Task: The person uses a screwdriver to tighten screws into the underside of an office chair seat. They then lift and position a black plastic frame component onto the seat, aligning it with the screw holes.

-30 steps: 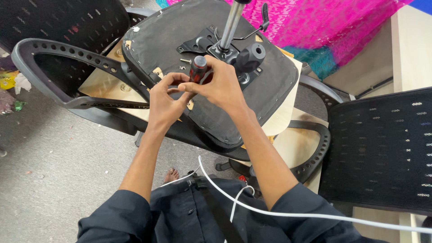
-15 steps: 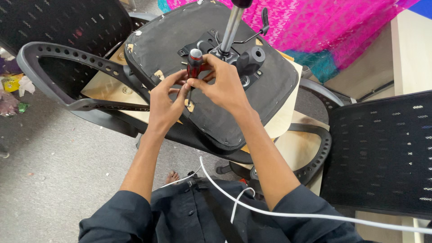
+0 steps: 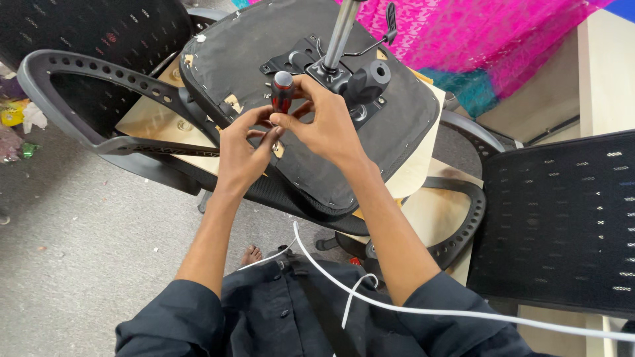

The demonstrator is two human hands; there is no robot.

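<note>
An upturned office chair seat (image 3: 390,125) lies in front of me, its black underside facing up. A metal gas-lift column (image 3: 340,30) rises from the black mechanism plate (image 3: 357,79) at its centre. My right hand (image 3: 324,122) grips a screwdriver (image 3: 282,89) with a red and black handle, held upright, tip down on the seat's underside. My left hand (image 3: 241,152) pinches the shaft low down near the tip, fingers touching my right hand. The tip itself is hidden by my fingers.
A black perforated armrest (image 3: 86,73) arcs at the left, another armrest (image 3: 456,225) at the lower right. A black mesh chair back (image 3: 562,225) stands at the right. Pink patterned cloth (image 3: 489,33) hangs behind. A white cable (image 3: 397,304) crosses my lap. Grey floor (image 3: 79,251) at left.
Both hands have stayed on the seat's underside with the screwdriver. The red and black handle now stands clear above my fingers. My view has shifted slightly.
</note>
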